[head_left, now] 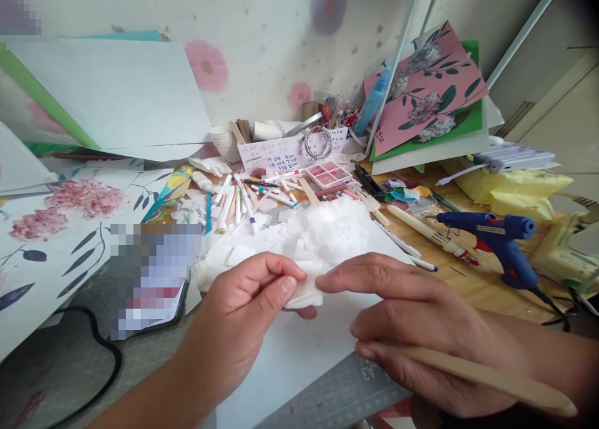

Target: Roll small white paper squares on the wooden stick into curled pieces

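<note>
My left hand (248, 310) pinches a small folded piece of white tissue (306, 292) between thumb and fingers. Just right of it, my right hand (412, 317) holds a flat wooden stick (477, 374) in its lower fingers, while its extended index fingertip touches or nearly touches the tissue's right side. Behind the hands lies a fluffy heap of white cotton (334, 229). Beneath them are a white sheet (299, 354) and a grey cutting mat marked A3 (337, 395).
A blue glue gun (503, 242) with a cable lies at the right, near a cream utility knife (425, 232). Scattered markers (241, 204) and a pink palette (329, 174) are behind. A phone (159, 285) and a floral picture (70, 242) occupy the left.
</note>
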`<state>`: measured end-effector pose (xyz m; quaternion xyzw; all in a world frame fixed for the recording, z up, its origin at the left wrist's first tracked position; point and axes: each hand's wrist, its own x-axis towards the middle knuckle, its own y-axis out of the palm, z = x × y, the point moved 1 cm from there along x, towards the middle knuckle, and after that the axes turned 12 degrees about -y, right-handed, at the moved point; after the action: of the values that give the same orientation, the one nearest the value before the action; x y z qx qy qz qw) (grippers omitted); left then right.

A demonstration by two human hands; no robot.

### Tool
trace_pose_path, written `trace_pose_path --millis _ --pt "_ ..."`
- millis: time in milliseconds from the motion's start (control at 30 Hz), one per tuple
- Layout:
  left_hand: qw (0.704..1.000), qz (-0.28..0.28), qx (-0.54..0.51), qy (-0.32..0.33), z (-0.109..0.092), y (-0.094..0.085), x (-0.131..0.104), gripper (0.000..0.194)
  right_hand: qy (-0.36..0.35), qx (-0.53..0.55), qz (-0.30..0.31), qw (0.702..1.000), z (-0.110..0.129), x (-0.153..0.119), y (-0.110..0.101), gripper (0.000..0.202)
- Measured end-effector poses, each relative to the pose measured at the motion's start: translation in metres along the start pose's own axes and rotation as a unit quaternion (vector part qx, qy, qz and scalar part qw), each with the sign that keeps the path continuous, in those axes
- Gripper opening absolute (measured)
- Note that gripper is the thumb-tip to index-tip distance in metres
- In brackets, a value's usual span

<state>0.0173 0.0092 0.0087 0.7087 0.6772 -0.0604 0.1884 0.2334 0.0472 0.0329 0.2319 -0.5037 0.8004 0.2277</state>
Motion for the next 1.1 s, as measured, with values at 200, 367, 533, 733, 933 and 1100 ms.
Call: trace_pose_path --millis 200,367,533,733,933,1100 --pt "0.999 0.013 0.044 0.003 0.0 -0.004 0.0 0.015 0.093 0.083 -0.091 0.988 -0.005 -0.003 -0.004 0.01" --pt "0.993 -0.013 0.119 0.009 -0.001 -0.005 -0.001 0.019 0.169 0.249 -0.205 0.931 -0.014 -0.004 -0.001 0.011" --pt "0.976 -0.038 0.211 0.025 0.0 -0.008 -0.003 0.016 0.192 0.3 -0.226 0.907 -0.014 0.001 0.004 0.011" --pt "0.953 -0.066 0.288 0.063 -0.003 -0.008 -0.004 0.013 0.189 0.317 -0.225 0.902 -0.013 0.008 0.007 0.011" --pt "0.956 -0.06 0.272 0.089 -0.01 -0.001 -0.006 0.008 0.197 0.329 -0.22 0.897 -0.012 0.009 0.009 0.009" --pt "0.966 -0.044 0.244 0.079 -0.009 0.0 -0.004 0.008 0.22 0.347 -0.224 0.884 -0.013 0.008 0.01 0.003"
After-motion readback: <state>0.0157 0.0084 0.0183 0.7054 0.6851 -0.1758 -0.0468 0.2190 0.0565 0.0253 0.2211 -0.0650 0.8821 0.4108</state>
